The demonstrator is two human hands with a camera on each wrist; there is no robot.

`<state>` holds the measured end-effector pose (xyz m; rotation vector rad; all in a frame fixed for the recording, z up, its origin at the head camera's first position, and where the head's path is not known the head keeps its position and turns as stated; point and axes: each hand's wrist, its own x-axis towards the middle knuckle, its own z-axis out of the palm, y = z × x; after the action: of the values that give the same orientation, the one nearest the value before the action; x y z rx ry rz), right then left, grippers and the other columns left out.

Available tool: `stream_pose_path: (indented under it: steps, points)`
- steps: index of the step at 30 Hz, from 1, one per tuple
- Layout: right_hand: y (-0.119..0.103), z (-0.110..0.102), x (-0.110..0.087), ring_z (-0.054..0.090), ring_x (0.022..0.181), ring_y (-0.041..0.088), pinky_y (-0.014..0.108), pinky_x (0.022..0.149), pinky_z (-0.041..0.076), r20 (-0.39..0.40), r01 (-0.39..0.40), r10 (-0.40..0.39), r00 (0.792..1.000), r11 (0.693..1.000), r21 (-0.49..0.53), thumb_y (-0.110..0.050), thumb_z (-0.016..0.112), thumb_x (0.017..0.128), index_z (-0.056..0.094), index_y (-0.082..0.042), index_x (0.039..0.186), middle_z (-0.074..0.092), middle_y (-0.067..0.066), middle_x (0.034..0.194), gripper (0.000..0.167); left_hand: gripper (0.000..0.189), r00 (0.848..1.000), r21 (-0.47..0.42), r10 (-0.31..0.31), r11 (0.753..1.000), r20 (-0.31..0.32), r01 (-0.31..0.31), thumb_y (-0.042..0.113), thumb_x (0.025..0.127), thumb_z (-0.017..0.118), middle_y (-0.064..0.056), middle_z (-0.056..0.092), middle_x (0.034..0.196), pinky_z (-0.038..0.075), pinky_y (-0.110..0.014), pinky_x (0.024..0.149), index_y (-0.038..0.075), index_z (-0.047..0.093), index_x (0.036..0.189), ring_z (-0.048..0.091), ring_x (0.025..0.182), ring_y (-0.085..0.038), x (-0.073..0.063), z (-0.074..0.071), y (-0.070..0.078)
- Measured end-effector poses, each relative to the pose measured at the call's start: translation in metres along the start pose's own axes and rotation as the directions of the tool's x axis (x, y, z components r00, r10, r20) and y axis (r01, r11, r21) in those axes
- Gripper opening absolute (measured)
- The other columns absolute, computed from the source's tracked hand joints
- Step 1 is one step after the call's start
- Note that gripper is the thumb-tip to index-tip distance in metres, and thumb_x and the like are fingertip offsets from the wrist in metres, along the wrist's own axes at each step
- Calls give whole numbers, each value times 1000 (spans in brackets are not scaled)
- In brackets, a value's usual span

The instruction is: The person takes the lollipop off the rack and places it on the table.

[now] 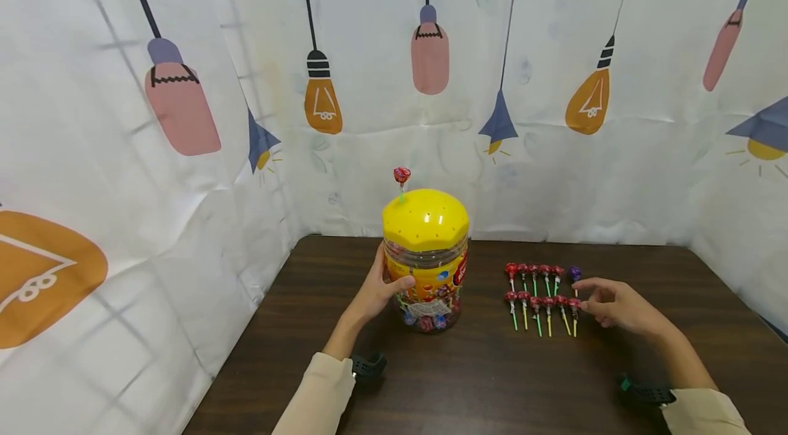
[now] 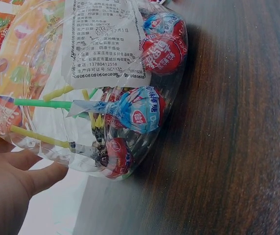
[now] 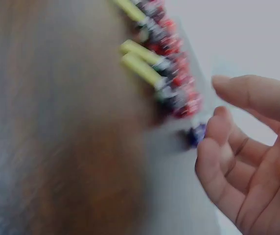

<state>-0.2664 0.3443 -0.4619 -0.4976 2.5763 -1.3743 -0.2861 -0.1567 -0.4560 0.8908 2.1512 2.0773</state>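
My left hand (image 1: 383, 288) holds the left side of a clear plastic jar (image 1: 434, 278), its thumb across the front. The jar has a yellow domed lid (image 1: 425, 219) with small holes, and a red-wrapped lollipop (image 1: 401, 176) stands upright at its left edge. Wrapped lollipops (image 2: 139, 110) show through the jar wall in the left wrist view. At the right, my right hand (image 1: 622, 305) hovers beside a purple lollipop (image 1: 574, 273), index finger extended by its stick. In the right wrist view, thumb and fingers (image 3: 211, 161) are apart with nothing between them.
Several red lollipops (image 1: 533, 271) lie side by side in a back row, with the purple one at its right end. A front row of darker red lollipops (image 1: 548, 302) lies nearer me. The dark wooden table (image 1: 480, 380) meets a patterned white curtain (image 1: 548, 182) behind.
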Motion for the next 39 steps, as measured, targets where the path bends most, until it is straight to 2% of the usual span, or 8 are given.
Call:
stream_pose_path:
  steps: [3, 7, 15, 20, 23, 28, 35, 39]
  points:
    - [-20, 1, -1, 57, 65, 21, 34, 59, 52, -69, 95, -95, 993, 995, 1, -16, 63, 103, 53, 5, 138, 60, 12, 80, 43, 91, 1000, -2, -3, 1000, -1, 3, 37, 96, 72, -9, 42, 153, 48, -37, 109, 36, 8, 162, 53, 132, -20, 0, 0, -1]
    - [-58, 13, 3, 57, 66, 20, 34, 55, 49, -167, 221, -222, 961, 975, -20, -13, 61, 103, 58, -3, 134, 60, 7, 82, 33, 91, 1000, 2, 5, 1000, -1, -5, 35, 97, 71, -10, 41, 154, 48, -37, 109, 35, 8, 162, 52, 132, -21, -1, 0, -1]
    - [-148, 63, 27, 66, 83, 14, 25, 70, 55, -318, 415, -404, 857, 909, -38, -5, 63, 100, 65, -8, 127, 64, -3, 99, 27, 92, 1000, 7, 3, 1000, 9, -3, 35, 97, 71, -9, 40, 155, 48, -37, 109, 37, 7, 162, 52, 133, -21, 0, 2, 2]
    - [-207, 82, 58, 65, 85, 16, 21, 74, 55, -340, 533, -507, 792, 846, -20, -5, 66, 98, 66, -8, 125, 66, 7, 101, 27, 91, 1000, 10, -5, 1000, 4, 4, 35, 97, 70, -11, 40, 155, 49, -37, 108, 36, 7, 162, 53, 132, -22, -1, 2, 2]
    - [-236, 91, 79, 65, 90, 14, 22, 79, 56, -353, 573, -535, 767, 820, 1, -7, 67, 98, 65, -7, 125, 67, 11, 103, 27, 91, 1000, 19, -16, 1000, -8, 16, 37, 97, 71, -9, 41, 155, 48, -39, 109, 37, 7, 162, 52, 133, -22, -2, 1, 3]
    - [-271, 100, 112, 68, 97, 21, 33, 87, 58, -337, 572, -537, 773, 820, 8, -13, 68, 98, 63, -9, 130, 70, 13, 108, 32, 91, 999, 32, -39, 999, -23, 40, 41, 96, 71, -5, 40, 156, 45, -43, 112, 40, 8, 161, 51, 134, -22, -3, 1, 4]
    - [-298, 103, 142, 68, 104, 26, 47, 96, 57, -252, 488, -472, 845, 873, 4, -21, 69, 98, 59, -16, 138, 71, 11, 120, 42, 91, 999, 34, -41, 999, -21, 42, 42, 97, 70, -8, 40, 156, 46, -46, 112, 36, 7, 162, 51, 134, -25, -3, 1, 4]
    - [-305, 104, 150, 69, 103, 26, 45, 96, 56, -199, 464, -458, 867, 886, -16, -19, 69, 99, 58, -17, 140, 73, 11, 119, 43, 93, 998, 39, -51, 998, -26, 52, 44, 95, 71, -6, 39, 156, 45, -47, 113, 38, 6, 162, 51, 133, -24, -3, 1, 5]
